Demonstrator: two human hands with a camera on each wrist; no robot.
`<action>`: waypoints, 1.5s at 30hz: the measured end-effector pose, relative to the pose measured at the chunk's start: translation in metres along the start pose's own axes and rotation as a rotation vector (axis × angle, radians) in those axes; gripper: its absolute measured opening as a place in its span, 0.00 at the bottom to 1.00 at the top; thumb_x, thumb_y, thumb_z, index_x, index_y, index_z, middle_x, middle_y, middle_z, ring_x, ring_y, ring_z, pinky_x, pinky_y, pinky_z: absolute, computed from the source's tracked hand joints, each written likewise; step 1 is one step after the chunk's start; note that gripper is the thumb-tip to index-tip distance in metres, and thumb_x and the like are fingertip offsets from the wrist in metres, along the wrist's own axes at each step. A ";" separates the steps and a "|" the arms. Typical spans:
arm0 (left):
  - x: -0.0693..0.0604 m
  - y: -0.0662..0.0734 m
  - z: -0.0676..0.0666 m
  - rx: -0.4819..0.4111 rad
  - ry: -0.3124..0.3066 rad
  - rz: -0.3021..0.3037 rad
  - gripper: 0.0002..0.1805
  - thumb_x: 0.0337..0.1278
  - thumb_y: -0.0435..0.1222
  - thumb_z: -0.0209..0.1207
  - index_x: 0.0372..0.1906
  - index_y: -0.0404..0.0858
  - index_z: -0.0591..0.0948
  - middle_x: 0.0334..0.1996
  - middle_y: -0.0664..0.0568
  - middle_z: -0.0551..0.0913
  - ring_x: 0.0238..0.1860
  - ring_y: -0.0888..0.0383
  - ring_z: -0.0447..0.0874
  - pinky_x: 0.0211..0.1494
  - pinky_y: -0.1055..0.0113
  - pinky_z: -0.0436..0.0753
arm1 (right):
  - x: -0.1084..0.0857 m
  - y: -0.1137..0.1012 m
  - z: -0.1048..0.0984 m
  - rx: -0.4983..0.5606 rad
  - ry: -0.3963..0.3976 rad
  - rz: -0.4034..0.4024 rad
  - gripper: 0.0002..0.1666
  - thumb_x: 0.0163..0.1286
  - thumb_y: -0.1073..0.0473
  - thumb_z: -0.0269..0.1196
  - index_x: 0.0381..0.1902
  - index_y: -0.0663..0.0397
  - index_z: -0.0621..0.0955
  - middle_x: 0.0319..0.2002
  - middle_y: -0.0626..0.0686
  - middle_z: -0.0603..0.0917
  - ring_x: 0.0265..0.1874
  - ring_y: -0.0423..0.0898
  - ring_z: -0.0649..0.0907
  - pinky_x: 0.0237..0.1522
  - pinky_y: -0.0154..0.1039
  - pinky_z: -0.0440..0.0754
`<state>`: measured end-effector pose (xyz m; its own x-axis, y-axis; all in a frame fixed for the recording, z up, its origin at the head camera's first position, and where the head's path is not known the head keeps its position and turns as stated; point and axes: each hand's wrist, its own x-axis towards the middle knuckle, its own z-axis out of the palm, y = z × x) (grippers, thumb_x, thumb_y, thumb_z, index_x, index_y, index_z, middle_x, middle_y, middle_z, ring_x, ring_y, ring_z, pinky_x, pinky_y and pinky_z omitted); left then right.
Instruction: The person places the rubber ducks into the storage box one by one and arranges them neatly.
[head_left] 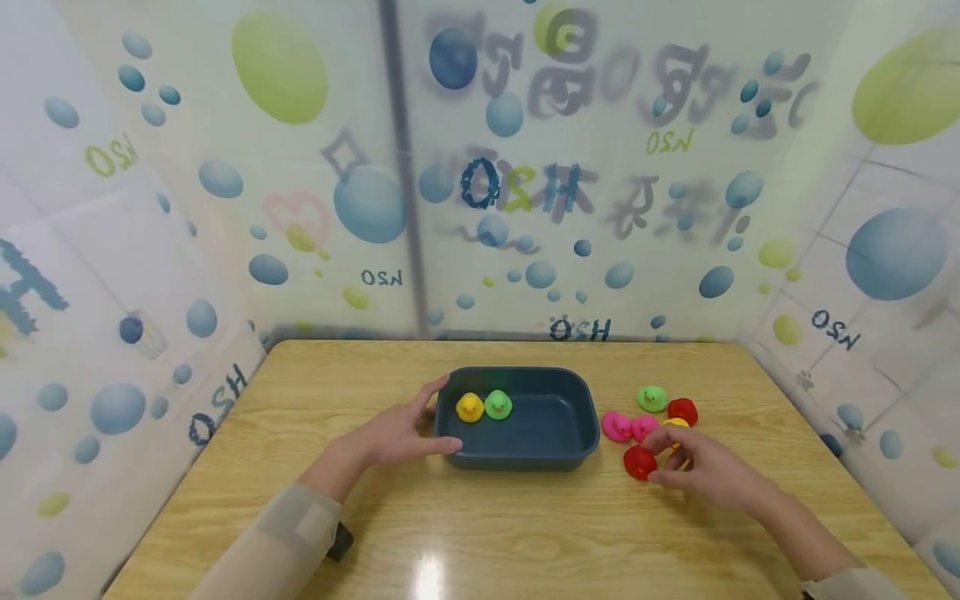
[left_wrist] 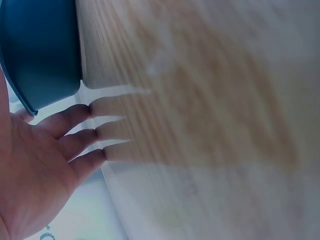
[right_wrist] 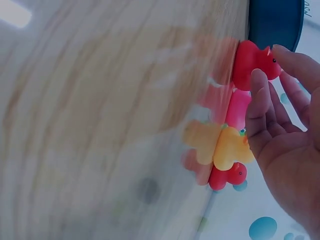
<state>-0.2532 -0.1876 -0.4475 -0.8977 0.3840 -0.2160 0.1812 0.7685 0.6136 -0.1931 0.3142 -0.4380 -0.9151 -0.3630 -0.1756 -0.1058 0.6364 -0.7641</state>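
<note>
A dark blue plastic basin (head_left: pixel 517 457) stands on the table, with a yellow rubber duck (head_left: pixel 470 407) and a green rubber duck (head_left: pixel 498 405) inside at its left. At its left end is my left hand (head_left: pixel 397 431), thumb and index finger spread along the rim, the other fingers extended outside the wall. My right hand (head_left: pixel 708 471) is at a red rubber duck (right_wrist: pixel 246 65), thumb and index fingertip on either side of its head with a gap between them. Whether both tips touch it is hard to tell. Behind lie two pink ducks (head_left: pixel 617 426) and a yellow duck (right_wrist: pixel 230 148), partly hidden.
A light green duck (head_left: pixel 652 398) and another red duck (head_left: pixel 682 411) lie at the back of the right-hand group. The wooden table (head_left: pixel 360 367) is bordered by patterned curtains (head_left: pixel 337 208). A small black object (head_left: pixel 341 542) shows beside the left sleeve.
</note>
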 end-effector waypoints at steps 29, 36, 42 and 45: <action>0.002 -0.002 0.001 -0.010 0.004 0.019 0.62 0.59 0.73 0.67 0.89 0.72 0.43 0.82 0.40 0.72 0.81 0.31 0.69 0.82 0.30 0.68 | 0.002 -0.009 0.013 -0.075 0.214 -0.178 0.21 0.70 0.59 0.78 0.57 0.52 0.82 0.48 0.51 0.85 0.36 0.40 0.83 0.36 0.34 0.85; 0.000 -0.001 0.000 -0.008 0.003 0.014 0.62 0.59 0.74 0.67 0.90 0.72 0.43 0.82 0.40 0.72 0.81 0.31 0.69 0.82 0.30 0.68 | 0.013 -0.026 0.013 -0.124 0.340 -0.310 0.21 0.70 0.62 0.78 0.57 0.52 0.84 0.44 0.49 0.85 0.34 0.38 0.82 0.37 0.32 0.84; 0.000 -0.001 0.000 -0.006 0.000 0.013 0.62 0.59 0.74 0.67 0.89 0.72 0.43 0.82 0.40 0.72 0.81 0.31 0.69 0.82 0.30 0.68 | 0.031 -0.046 0.014 -0.098 0.338 -0.337 0.21 0.71 0.61 0.77 0.58 0.52 0.84 0.48 0.52 0.86 0.36 0.39 0.84 0.37 0.34 0.86; 0.001 -0.001 0.000 -0.012 0.000 0.022 0.62 0.59 0.73 0.67 0.89 0.72 0.43 0.82 0.40 0.72 0.81 0.30 0.70 0.81 0.30 0.69 | 0.040 -0.055 0.016 -0.062 0.315 -0.340 0.21 0.71 0.61 0.77 0.59 0.54 0.84 0.50 0.54 0.86 0.37 0.41 0.85 0.37 0.35 0.87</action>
<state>-0.2543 -0.1882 -0.4486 -0.8936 0.4008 -0.2020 0.1962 0.7537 0.6273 -0.2176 0.2537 -0.4127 -0.8969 -0.3400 0.2827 -0.4346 0.5599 -0.7055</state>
